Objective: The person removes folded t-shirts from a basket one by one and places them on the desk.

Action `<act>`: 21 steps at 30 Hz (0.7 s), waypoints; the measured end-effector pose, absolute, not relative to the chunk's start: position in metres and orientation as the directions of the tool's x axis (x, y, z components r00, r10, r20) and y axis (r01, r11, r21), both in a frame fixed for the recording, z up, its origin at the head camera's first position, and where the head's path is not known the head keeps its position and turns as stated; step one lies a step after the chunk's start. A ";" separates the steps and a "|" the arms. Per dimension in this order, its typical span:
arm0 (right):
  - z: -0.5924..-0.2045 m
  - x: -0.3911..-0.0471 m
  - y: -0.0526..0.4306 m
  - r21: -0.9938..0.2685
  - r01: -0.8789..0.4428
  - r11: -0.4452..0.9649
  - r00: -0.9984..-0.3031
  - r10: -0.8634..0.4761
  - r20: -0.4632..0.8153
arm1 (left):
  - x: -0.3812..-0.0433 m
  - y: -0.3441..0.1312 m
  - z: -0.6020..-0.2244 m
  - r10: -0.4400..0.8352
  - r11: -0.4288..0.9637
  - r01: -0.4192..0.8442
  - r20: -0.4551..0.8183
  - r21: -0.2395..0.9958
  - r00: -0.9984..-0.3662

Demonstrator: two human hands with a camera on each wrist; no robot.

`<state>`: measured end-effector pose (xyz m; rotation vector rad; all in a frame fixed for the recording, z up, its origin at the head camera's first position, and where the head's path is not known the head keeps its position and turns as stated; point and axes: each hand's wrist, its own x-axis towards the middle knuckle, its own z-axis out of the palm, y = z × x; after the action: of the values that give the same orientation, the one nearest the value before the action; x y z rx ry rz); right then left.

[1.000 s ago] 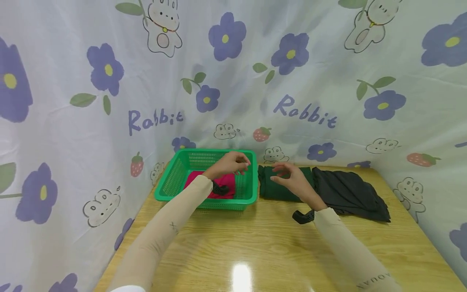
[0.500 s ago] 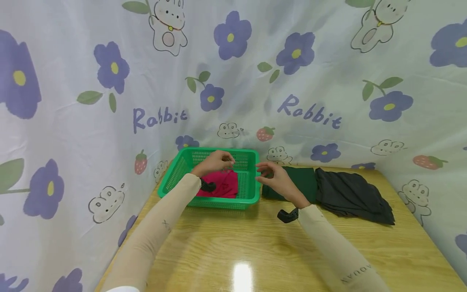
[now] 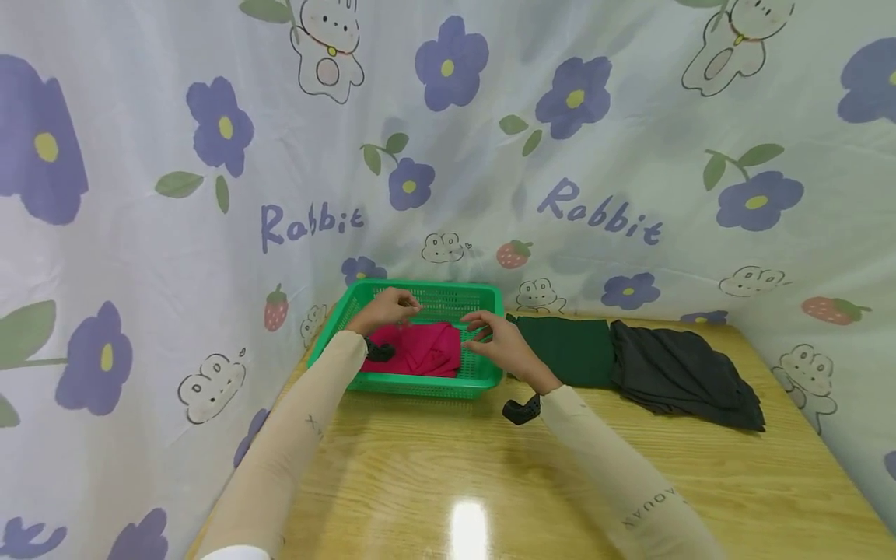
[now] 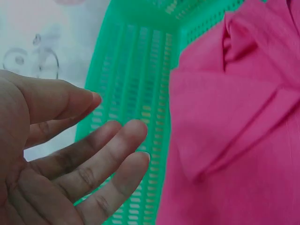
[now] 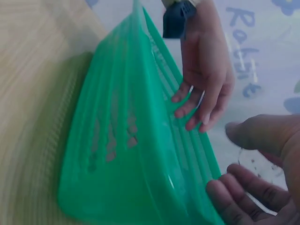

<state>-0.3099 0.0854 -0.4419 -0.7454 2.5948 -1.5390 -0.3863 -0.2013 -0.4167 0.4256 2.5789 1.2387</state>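
Note:
A green plastic basket (image 3: 420, 383) with slotted walls stands at the back left of the table, and a folded red-pink cloth (image 3: 434, 354) lies inside. Over the basket hovers my left hand (image 3: 385, 309), its fingers loosely bent and holding nothing. The left wrist view shows those fingers apart from the pink cloth (image 4: 225, 140). My right hand (image 3: 505, 346) is at the basket's right rim, thumb and fingers spread with nothing between them. To its right lie a folded dark green cloth (image 3: 570, 350) and a black cloth (image 3: 686, 377).
The wooden table (image 3: 420, 474) runs from the basket toward me. A white curtain (image 3: 448, 194) with purple flowers and rabbits hangs behind the table and along both sides. A black wrist camera (image 3: 521, 411) sits below my right wrist.
Both hands have moved left: the left one from the basket's right part to above the pink cloth, the right one from over the green cloth to the basket's rim. The cloths stay put.

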 end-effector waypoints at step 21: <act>-0.451 -0.318 0.032 -0.858 -0.256 0.445 -0.880 -0.474 0.017 | -0.382 -0.250 -0.432 0.230 0.705 -0.037 -0.277 0.709 -0.933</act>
<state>-0.3185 0.0323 -0.4513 -0.6358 2.4709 -1.4089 -0.3820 -0.2495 -0.4317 0.1513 2.5682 1.0781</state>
